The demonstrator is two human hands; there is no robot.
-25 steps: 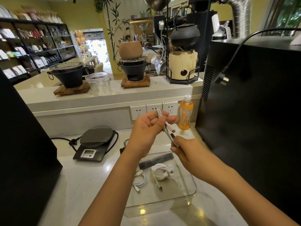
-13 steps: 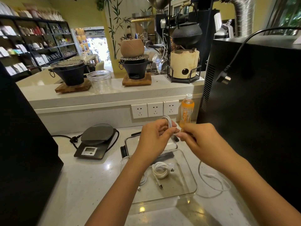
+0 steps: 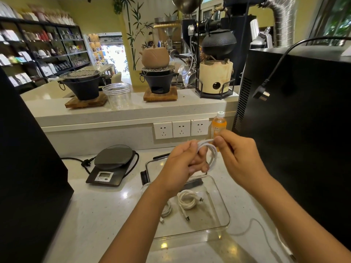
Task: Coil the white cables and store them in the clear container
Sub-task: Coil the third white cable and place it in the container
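Step in hand: we judge this to be mid-coil on a third cable, with two already stored.
Left hand (image 3: pixel 183 161): our grip is clenched around a few loops of the white cable (image 3: pixel 209 150), held above the far end of the container.
Right hand (image 3: pixel 234 154): thumb and forefinger pinch the top of the same loops.
Loose end: a white cable tail (image 3: pixel 252 225) lies on the tabletop (image 3: pixel 106 215), right of the container.
Container (image 3: pixel 221 201): clear, open, near us; holds one coiled cable (image 3: pixel 187 201) and a second cable (image 3: pixel 167 210) left of it.
Next move: we likely need to draw the tail up, wind it on, then lower the coil in.
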